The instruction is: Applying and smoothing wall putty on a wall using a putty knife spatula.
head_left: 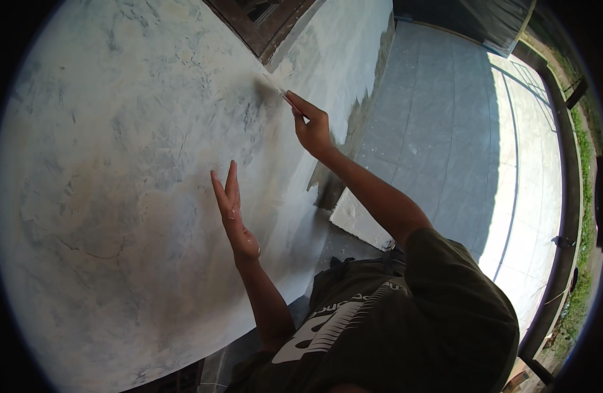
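A: Tool in the right hand?

B: A thin flat blade, pale, likely a putty knife; handle hidden in the closed fingers. Tip touches the wall, angled up and to the left, just below the dark frame corner.

A: Wall surface?

B: Mottled plaster, white-grey with yellowish patches, hairline cracks low on the left. A darker grey smudge sits beside the blade tip.

A: Left hand?

B: Open, fingers straight, edge-on beside the wall; contact can't be judged.
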`<state>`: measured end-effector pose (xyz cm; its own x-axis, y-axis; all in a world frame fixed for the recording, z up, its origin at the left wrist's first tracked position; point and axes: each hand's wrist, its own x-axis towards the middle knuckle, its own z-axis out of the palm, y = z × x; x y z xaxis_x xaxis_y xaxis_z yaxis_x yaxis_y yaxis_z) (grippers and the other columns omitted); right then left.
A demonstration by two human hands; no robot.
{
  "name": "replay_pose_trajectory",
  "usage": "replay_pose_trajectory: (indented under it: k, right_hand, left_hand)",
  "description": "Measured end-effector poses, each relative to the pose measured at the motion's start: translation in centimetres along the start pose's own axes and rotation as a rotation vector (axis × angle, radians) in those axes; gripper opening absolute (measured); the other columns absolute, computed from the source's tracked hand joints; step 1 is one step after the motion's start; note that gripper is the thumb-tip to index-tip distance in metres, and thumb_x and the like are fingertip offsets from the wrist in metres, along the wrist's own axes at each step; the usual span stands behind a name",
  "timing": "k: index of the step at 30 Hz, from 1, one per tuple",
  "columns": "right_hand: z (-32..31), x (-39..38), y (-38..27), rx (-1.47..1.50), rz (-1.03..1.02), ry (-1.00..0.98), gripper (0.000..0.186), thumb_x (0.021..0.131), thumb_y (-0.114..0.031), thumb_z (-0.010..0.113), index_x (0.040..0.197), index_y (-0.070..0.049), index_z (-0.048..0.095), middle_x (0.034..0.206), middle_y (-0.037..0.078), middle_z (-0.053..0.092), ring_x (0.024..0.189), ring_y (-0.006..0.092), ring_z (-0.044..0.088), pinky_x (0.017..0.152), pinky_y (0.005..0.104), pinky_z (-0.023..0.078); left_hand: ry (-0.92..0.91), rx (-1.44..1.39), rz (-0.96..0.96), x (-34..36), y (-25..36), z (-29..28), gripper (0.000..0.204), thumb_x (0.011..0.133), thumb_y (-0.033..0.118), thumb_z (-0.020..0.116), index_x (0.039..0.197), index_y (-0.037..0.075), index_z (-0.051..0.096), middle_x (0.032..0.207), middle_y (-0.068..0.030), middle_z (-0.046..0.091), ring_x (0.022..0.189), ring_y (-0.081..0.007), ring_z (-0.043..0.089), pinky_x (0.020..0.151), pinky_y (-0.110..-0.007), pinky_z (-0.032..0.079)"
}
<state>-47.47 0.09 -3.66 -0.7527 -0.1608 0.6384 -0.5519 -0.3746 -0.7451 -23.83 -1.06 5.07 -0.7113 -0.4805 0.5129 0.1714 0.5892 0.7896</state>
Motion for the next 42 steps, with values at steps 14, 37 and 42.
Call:
replay_pose_trajectory:
  k: [14,37,42]
  right_hand:
    - [-8.6,-16.9,5.0,-0.197,0.190,-0.581,0.047,0.085,0.011,0.047,0.127,-0.005,0.061,0.130,0.017,0.060,0.124,0.0323,0.056,0.105,0.0403,0.046]
    - [1.1,-0.2,0.7,-0.240,-0.324,-0.250,0.051,0.075,0.010,0.064,0.122,-0.008,0.064,0.126,0.010,0.064,0.121,0.0313,0.058,0.105,0.0404,0.047]
    - [-2.6,-6.6,2.9,-0.276,-0.196,-0.562,0.050,0.079,0.009,0.059,0.124,-0.011,0.065,0.123,0.012,0.065,0.120,0.0289,0.059,0.102,0.0404,0.048]
  left_hand:
    - [-0.003,-0.009,-0.037,-0.2,-0.7,0.1,0.072,0.098,0.045,0.023,0.157,0.007,0.006,0.154,-0.0238,0.033,0.145,-0.0370,0.028,0.119,-0.051,0.014]
    - [-0.050,0.001,-0.033,0.5,-0.7,1.1,0.070,0.100,0.043,0.021,0.156,0.005,0.005,0.154,-0.0244,0.032,0.146,-0.0364,0.027,0.119,-0.049,0.012]
    - [-0.096,-0.014,-0.020,1.4,-0.2,2.5,0.071,0.099,0.043,0.022,0.156,0.005,0.004,0.154,-0.0250,0.031,0.146,-0.0364,0.027,0.119,-0.049,0.012]
